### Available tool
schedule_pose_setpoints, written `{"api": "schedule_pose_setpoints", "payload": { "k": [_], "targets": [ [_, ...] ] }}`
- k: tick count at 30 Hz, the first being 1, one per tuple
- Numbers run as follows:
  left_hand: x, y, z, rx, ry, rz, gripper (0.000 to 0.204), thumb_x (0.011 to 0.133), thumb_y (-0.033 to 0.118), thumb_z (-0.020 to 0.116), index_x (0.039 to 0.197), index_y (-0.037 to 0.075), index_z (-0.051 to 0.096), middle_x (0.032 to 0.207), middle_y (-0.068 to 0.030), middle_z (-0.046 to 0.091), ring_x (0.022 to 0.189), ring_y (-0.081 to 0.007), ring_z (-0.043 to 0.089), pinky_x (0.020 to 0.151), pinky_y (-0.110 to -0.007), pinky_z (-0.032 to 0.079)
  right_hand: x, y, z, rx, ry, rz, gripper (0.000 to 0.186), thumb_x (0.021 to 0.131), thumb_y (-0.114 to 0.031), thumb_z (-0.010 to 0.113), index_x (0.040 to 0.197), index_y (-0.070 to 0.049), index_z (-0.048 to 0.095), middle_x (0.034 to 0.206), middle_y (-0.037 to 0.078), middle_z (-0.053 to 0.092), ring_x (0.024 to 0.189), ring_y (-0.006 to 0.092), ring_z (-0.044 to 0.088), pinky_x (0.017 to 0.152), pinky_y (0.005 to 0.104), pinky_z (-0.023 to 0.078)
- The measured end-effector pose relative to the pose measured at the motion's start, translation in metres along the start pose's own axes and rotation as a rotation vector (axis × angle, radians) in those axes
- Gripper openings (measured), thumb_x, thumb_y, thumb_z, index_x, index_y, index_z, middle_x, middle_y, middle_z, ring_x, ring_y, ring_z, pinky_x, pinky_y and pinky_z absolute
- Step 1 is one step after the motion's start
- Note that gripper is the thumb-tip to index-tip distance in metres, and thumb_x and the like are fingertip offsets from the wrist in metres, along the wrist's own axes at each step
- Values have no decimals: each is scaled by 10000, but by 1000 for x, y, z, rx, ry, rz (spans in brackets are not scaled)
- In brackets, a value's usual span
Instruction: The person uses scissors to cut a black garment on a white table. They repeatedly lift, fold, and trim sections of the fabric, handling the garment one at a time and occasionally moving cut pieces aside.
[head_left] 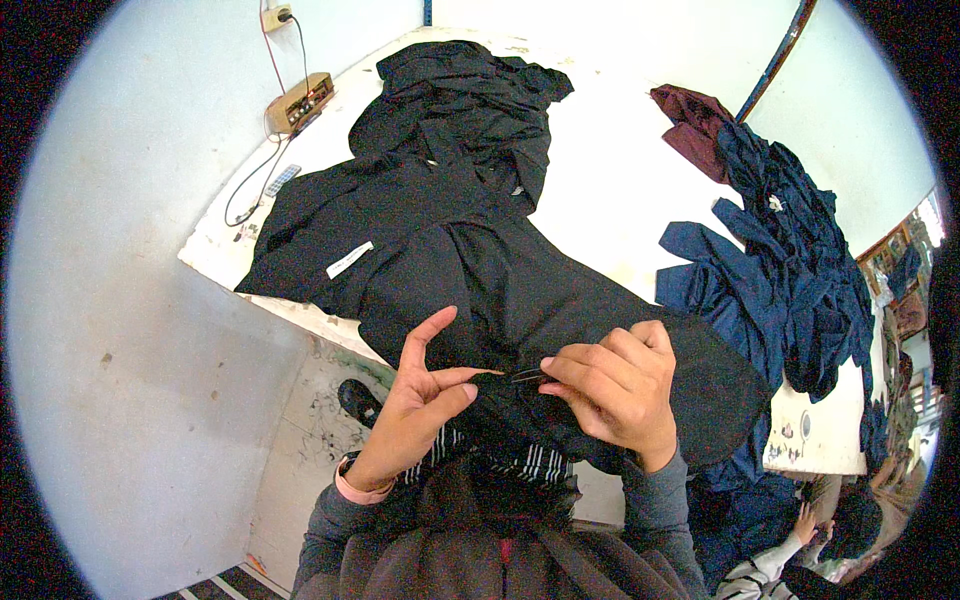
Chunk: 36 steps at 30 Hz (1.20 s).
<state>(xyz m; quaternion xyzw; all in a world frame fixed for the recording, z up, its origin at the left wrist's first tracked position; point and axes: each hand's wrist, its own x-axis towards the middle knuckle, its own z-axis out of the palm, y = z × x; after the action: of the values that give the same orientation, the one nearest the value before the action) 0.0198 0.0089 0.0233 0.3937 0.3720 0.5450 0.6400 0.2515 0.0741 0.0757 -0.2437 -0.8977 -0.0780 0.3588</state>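
Observation:
A black garment (590, 290) spreads across the white table and hangs over its near edge toward my lap. My left hand (410, 400) pinches a bit of this black cloth between thumb and a finger, with the index finger raised. Just to its right, my right hand (620, 390) is closed around a small tool with two thin dark metal prongs (527, 376), like thread snips or tweezers. The prongs point left at the pinched cloth, close to my left fingertips. A white label strip (349, 260) lies on the black cloth.
More crumpled black clothing (450, 110) is heaped farther back. Dark blue garments (790, 260) and a maroon one (695, 130) lie on the right. A radio-like box (300, 104) with cords and a remote (283, 180) sit at the left edge. Another person's hand (806, 524) shows lower right.

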Motion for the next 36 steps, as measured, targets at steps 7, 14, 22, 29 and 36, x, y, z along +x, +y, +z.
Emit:
{"api": "schedule_pose_setpoints", "payload": {
  "k": [7,14,22,29,36],
  "targets": [
    [0,-1,-2,-37,-31,-18,821,928,-72,557,1596,142,131,1133,-188,725,1042,-182,681,980,-291,490,4,4,3,-33,-27,-75,200,791,-279,751,984,-230,742,971,-112,704,701,117,536,685,351,391],
    [0,-9,-6,186,-37,88,835,932,-40,616,1587,88,114,1146,-148,731,1043,-181,683,979,-294,495,-1,2,13,297,-62,106,245,731,-273,791,957,-203,729,886,-57,692,673,155,575,650,352,386],
    [47,-7,-32,1322,417,878,841,728,-59,694,1489,58,356,1493,-181,498,1331,-316,506,1115,-444,333,-7,27,-45,47,279,214,227,691,-162,736,902,-81,725,689,35,641,639,183,578,602,344,410],
    [89,40,-98,1261,752,923,671,642,-151,530,1273,64,609,1371,-164,582,1301,-360,529,1089,-435,389,-48,90,-215,-572,811,219,292,992,-225,635,1141,22,675,1124,130,704,1005,244,661,942,379,501],
    [63,116,-152,633,644,771,410,801,-123,617,1194,-8,630,1088,-73,724,985,-163,683,909,-299,540,-71,130,-301,-880,531,373,250,981,-147,631,1178,2,671,1119,106,713,1006,221,665,946,343,502]
  ]
}}
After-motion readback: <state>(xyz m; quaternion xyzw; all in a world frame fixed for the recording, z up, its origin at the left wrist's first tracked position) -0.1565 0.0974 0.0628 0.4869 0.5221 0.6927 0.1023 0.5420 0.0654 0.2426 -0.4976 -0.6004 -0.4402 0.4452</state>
